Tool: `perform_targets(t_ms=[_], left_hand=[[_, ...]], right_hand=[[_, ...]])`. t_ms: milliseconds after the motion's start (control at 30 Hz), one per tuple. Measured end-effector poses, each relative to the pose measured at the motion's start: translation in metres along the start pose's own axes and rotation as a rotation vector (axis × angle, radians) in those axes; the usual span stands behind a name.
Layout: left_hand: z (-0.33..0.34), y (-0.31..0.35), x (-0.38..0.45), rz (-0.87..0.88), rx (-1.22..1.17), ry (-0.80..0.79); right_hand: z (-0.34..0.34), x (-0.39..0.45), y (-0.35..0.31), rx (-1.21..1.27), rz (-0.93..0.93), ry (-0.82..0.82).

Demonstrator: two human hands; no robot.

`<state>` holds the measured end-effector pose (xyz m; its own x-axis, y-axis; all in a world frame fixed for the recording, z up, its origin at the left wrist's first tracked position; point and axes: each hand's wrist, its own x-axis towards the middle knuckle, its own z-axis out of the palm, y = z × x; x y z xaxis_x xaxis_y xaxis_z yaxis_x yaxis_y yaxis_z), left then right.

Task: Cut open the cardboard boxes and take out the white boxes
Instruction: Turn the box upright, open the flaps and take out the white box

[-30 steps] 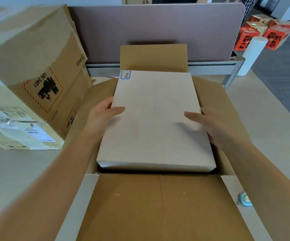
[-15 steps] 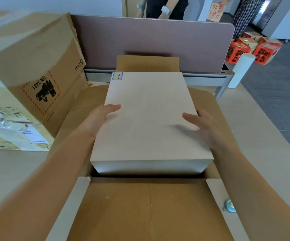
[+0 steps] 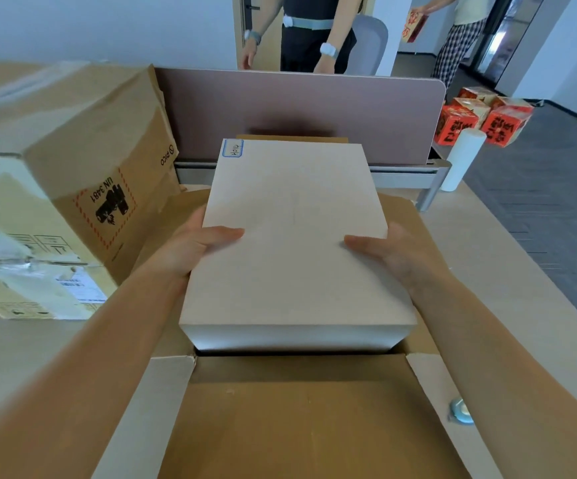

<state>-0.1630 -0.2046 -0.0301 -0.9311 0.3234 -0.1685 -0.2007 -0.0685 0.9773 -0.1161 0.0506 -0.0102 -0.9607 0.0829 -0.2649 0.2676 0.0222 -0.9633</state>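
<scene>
White box [image 3: 294,243], stiff and smooth, probably slippery and somewhat heavy: half risen from open cardboard box [image 3: 301,420]. Gripped at 9 o'clock by left hand [image 3: 194,247], at 3 o'clock by right hand [image 3: 394,254], thumbs on top. Better held low on side walls. At 10 o'clock, another cardboard box [image 3: 73,167].

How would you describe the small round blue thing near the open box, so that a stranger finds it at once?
Start at the open cardboard box in front of the person. Follow its near right flap to the table beside the right forearm. There lies the small round blue object, shiny and the only blue item among brown cardboard; what it is cannot be told.
</scene>
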Motion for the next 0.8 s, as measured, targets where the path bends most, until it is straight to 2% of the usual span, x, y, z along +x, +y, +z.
perform_targets(t_ms=[200, 367, 467, 667, 800], left_hand=[[0.007, 0.033, -0.017, 0.186, 0.074, -0.064], [0.021, 0.068, -0.022, 0.223, 0.021, -0.135], [0.033, 0.083, -0.021, 0.26, -0.006, -0.17], [0.082, 0.094, -0.005, 0.332, -0.009, -0.198], [0.138, 0.087, 0.016, 0.344, -0.027, -0.208]], right_hand=[[0.006, -0.016, -0.021, 0.062, -0.174, -0.008], [0.0, -0.033, -0.048, 0.149, -0.3, -0.021], [-0.01, -0.043, -0.066, 0.122, -0.37, -0.037], [-0.06, -0.045, -0.08, 0.118, -0.413, 0.028], [-0.119, -0.038, -0.077, 0.113, -0.385, 0.038]])
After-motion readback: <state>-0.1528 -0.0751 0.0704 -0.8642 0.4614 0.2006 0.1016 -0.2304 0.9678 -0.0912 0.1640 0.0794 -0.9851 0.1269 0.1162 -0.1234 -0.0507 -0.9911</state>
